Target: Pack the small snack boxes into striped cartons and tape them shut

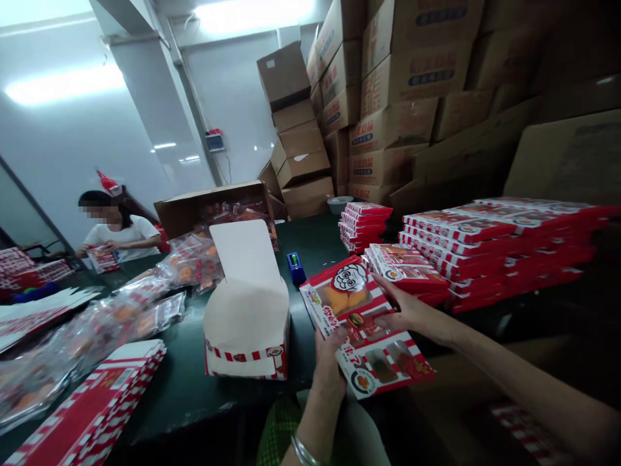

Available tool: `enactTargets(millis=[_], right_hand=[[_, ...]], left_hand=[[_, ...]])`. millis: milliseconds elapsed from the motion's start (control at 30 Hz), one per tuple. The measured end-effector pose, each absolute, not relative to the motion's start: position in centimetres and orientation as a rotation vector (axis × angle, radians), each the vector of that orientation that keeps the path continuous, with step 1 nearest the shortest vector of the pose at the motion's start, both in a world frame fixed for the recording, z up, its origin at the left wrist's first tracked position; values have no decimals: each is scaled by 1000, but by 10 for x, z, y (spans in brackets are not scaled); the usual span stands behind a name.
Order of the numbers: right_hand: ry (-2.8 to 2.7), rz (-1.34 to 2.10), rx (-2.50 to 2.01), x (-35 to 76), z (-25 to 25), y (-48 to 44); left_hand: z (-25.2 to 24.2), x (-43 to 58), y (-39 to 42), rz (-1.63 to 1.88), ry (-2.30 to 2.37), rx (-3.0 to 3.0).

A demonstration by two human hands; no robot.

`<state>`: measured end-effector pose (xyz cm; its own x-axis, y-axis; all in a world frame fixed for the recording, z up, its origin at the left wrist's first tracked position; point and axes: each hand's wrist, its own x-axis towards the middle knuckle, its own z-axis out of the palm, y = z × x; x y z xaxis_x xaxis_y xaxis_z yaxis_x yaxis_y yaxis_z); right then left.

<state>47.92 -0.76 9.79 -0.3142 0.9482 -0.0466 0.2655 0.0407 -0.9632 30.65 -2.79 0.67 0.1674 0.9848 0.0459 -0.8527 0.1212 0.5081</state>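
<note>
A closed red-and-white toy box (361, 317) with a cartoon face and clear windows lies near the table's front edge. My left hand (328, 366) grips its near left edge with the fingers closed on it. My right hand (407, 310) rests on its right side, fingers curled over the top and edge. Just left of it stands an open white box (247, 323) with a red-striped rim, its lid flap raised.
Finished boxes are stacked at right (485, 246) and behind (363, 223). Flat box blanks (97, 401) and bagged toys (116, 317) lie at left. A blue tape dispenser (295, 265) sits mid-table. A person (119, 230) works at far left. Brown cartons (388, 97) tower behind.
</note>
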Motion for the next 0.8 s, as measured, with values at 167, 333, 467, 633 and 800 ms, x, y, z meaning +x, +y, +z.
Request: enactTargets(millis=[167, 333, 467, 633, 800], right_hand=[[-1852, 1262, -1390, 466, 153, 2], [-2085, 1147, -1482, 445, 216, 23], [-2343, 995, -1601, 410, 257, 46], [-2480, 1076, -1362, 327, 281, 78], [-2314, 1259, -914, 254, 233, 115]], left_hand=[[3, 313, -36, 1304, 269, 505], [24, 223, -53, 1156, 626, 1085], [57, 91, -42, 1175, 1294, 1978], [62, 13, 1, 373, 1638, 2503], [40, 19, 10, 499, 1482, 2673]])
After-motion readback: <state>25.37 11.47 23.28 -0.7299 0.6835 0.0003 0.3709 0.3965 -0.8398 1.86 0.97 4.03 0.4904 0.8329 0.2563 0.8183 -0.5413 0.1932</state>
